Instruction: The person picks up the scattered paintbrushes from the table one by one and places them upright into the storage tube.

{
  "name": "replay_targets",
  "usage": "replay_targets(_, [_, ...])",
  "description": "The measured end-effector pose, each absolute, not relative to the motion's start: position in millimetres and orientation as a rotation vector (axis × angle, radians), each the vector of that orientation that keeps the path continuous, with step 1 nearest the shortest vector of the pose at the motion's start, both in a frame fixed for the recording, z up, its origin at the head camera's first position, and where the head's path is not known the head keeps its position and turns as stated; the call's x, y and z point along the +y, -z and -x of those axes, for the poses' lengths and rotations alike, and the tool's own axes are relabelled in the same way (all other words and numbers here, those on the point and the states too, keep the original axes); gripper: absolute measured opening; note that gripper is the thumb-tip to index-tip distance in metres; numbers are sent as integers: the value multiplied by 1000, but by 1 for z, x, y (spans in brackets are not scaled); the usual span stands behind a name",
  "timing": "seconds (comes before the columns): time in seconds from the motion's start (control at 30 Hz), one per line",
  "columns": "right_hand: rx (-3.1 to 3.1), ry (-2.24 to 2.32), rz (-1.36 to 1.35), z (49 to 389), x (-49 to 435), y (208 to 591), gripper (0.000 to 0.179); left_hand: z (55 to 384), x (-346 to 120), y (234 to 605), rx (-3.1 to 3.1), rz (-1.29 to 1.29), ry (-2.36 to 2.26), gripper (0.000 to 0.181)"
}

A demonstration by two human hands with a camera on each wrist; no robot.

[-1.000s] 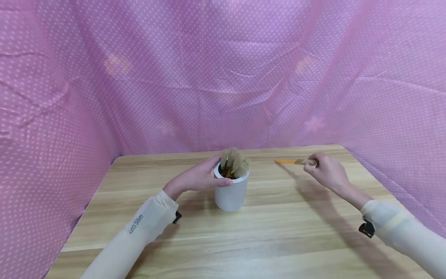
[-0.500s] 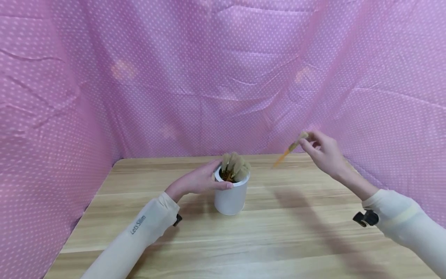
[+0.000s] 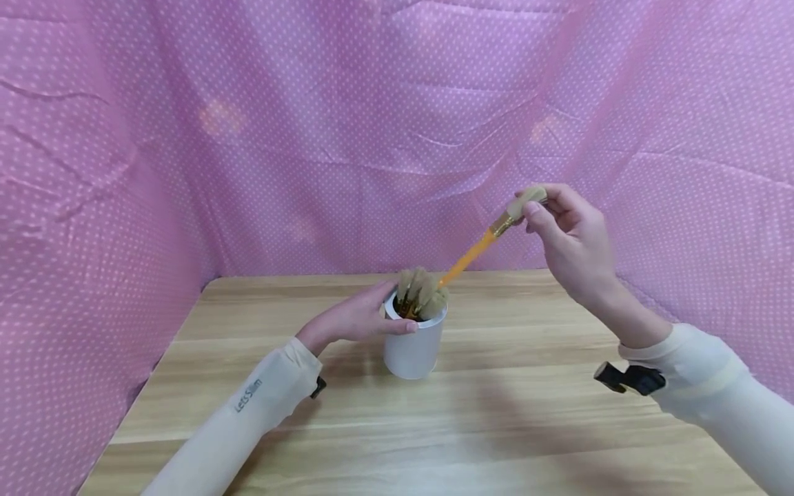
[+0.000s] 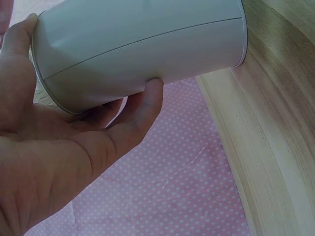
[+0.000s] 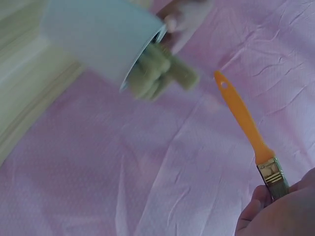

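Note:
A white cylindrical container (image 3: 412,355) stands upright on the table, with several paintbrushes (image 3: 417,286) in it, bristles up. My left hand (image 3: 356,315) grips it near the rim, thumb on the near side; in the left wrist view the fingers (image 4: 142,110) curl against its wall. Up to the right, my right hand (image 3: 579,241) pinches a paintbrush (image 3: 474,256) by its pale bristles. Its orange handle (image 5: 241,115) slants down and left, the tip close above the container's brushes in the head view. Part of the bristles is hidden by my fingers in the right wrist view.
A light wood-grain table (image 3: 248,441) lies below both hands. Pink dotted cloth (image 3: 347,138) hangs behind it and along both sides. A black wrist-camera mount (image 3: 629,379) juts from the right sleeve.
My right hand has lifted the paintbrush from low over the table's right side, tilting its handle down and bringing it toward the container. The left hand keeps its hold on the container.

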State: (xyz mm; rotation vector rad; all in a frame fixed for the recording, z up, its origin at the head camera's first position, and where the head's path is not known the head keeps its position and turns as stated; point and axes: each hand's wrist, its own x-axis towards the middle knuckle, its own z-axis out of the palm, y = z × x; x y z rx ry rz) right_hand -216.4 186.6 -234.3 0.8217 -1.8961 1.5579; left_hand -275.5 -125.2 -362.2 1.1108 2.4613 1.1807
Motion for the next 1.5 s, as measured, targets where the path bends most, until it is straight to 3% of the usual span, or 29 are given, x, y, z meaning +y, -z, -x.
replay_targets(0.17, [-1928, -1504, -891, 218, 165, 239, 16, 276, -123, 363, 2453, -1119, -1181, 89])
replay_targets(0.5, [-2009, -946, -1238, 236, 130, 270, 21, 275, -122, 364, 2437, -1117, -1171, 91])
replay_targets(0.97, [-2246, -829, -1260, 244, 121, 307, 27, 273, -120, 366, 2411, -1141, -1178, 89])
replay_targets(1.23, [-2276, -691, -1324, 247, 113, 317, 17, 273, -121, 365, 2371, -1165, -1210, 77])
replay_targets(1.5, [-2306, -716, -1317, 244, 113, 321, 27, 271, -121, 365, 2375, -1129, -1214, 74])
